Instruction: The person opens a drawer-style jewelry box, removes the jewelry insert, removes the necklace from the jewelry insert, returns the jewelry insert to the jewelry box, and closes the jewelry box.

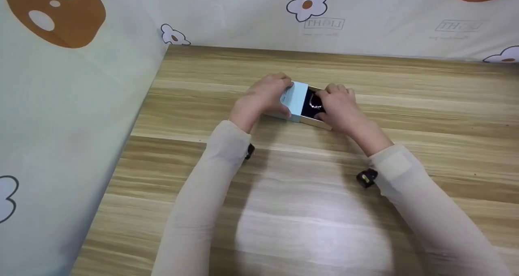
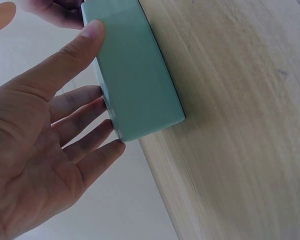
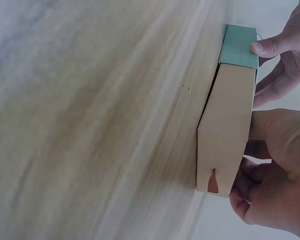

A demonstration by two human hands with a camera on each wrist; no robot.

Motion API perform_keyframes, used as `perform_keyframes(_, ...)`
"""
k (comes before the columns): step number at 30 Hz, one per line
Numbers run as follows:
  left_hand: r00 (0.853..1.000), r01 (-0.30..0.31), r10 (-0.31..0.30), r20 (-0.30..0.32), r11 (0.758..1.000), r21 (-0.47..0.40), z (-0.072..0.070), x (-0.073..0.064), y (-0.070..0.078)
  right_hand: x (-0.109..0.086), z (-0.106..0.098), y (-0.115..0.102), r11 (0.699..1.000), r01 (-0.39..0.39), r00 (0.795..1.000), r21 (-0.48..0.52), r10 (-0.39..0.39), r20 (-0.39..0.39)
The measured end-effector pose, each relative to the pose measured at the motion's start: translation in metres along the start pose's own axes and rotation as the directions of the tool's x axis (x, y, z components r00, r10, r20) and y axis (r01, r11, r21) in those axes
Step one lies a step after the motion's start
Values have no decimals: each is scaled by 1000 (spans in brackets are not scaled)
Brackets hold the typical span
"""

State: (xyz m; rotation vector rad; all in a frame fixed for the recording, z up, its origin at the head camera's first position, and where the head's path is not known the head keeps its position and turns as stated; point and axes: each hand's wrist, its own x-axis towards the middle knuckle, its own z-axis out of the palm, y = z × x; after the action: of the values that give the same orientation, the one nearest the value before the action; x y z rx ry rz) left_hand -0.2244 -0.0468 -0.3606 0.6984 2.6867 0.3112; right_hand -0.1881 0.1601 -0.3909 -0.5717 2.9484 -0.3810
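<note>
A slide-out box lies on the table, its light blue sleeve point(image 1: 298, 97) partly off a beige inner tray point(image 1: 315, 122). Inside the tray, a black lining point(image 1: 307, 110) bears a thin silvery chain point(image 1: 314, 104). My left hand point(image 1: 265, 93) grips the sleeve, thumb along the near edge and fingers across at the far side. At the tray's right end, my right hand point(image 1: 340, 108) holds the tray with curled fingers, its thumb dipping inside the near wall. In the right wrist view, a notch point(image 3: 213, 182) shows in the tray's end; the right thumb tip is hidden behind the wall.
The wood-grain table point(image 1: 308, 211) extends around the box. A pale sheet with flower prints point(image 1: 243, 20) hangs behind it and along the left side. Small black wrist cameras point(image 1: 367, 178) sit under both sleeves.
</note>
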Motion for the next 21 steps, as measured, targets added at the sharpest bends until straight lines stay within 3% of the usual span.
perform_keyframes(15,1000,4,-5,-8,1000,-30,-1,-2,0,0,4,5,996,46,996,79,-40,-83)
perform_keyframes(21,1000,5,-5,-12,999,-32,0,-3,0,0,3,8,993,51,996,110,-43,-76)
